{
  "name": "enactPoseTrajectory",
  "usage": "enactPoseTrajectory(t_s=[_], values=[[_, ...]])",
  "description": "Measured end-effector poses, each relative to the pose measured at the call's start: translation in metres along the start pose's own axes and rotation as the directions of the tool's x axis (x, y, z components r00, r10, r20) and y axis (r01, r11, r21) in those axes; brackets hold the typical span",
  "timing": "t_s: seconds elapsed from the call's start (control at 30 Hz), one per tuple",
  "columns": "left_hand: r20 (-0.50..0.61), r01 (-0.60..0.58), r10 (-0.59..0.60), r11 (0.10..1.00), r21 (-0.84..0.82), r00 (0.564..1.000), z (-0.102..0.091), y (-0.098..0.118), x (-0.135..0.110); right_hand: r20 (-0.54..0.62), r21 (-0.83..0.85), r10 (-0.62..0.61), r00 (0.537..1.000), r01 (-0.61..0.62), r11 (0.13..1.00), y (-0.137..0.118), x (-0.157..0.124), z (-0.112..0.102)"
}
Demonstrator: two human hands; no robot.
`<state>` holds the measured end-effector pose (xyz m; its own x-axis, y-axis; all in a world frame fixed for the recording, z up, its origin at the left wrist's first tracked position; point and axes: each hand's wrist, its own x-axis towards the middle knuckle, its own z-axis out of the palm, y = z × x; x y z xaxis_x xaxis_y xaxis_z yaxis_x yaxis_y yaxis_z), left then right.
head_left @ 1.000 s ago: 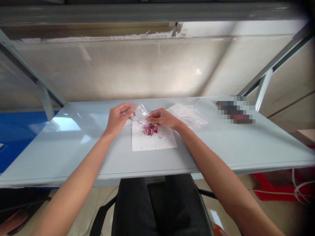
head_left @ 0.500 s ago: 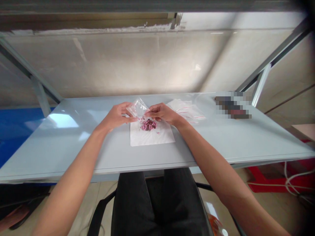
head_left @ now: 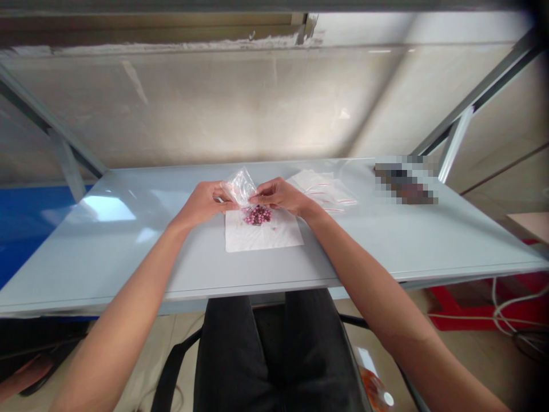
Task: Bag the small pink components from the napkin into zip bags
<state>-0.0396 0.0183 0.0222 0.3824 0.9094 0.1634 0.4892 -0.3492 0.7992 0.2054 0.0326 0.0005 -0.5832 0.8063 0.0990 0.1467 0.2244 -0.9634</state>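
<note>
White sheet (head_left: 268,238) flat on the pale worktop (head_left: 107,269); taken as the landmark. Pile of pink and dark beads (head_left: 258,216) on the sheet's far half, bunched close together. One small pinkish bit lies apart from the pile, to its right, also on the sheet.

Clear bag (head_left: 241,187) held up at the sheet's far left corner, crinkled and catching the light, its lower edge just by the beads. A few pink specks at that lower edge; whether inside the bag or behind it, cannot tell.

Left hand (head_left: 203,201) beyond the sheet's left side, thumb and fingers gripping the bag's left side. Right hand (head_left: 282,195) over the sheet's far edge, thumb and fingertips pinched together on the bag's lower right side.

Flat bags (head_left: 326,190) with red lines, overlapping, beyond the sheet and to its right. Farther right of the sheet, a pixelated patch (head_left: 405,183), contents unreadable. Below the worktop, right of the sheet: bottle (head_left: 376,391) with orange colouring, pale cap.
</note>
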Motion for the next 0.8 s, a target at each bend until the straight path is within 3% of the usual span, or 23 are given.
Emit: enactPoseTrajectory(t_s=[0.13,0.4,0.8], values=[[0.009,-0.002,0.002,1.0,-0.031,1.0,-0.003,-0.001,0.0,-0.025,0.022,-0.011,1.0,0.012,1.0,0.004,0.001,0.0],[0.135,-0.018,0.009,0.998,0.059,0.991,0.001,0.003,0.0,-0.074,0.067,-0.031,0.997,0.036,0.997,0.013,0.005,0.0],[0.029,-0.025,0.02,0.985,0.17,0.999,0.008,0.001,0.001,-0.057,0.084,-0.009,0.998,0.014,0.996,0.013,0.006,0.001]])
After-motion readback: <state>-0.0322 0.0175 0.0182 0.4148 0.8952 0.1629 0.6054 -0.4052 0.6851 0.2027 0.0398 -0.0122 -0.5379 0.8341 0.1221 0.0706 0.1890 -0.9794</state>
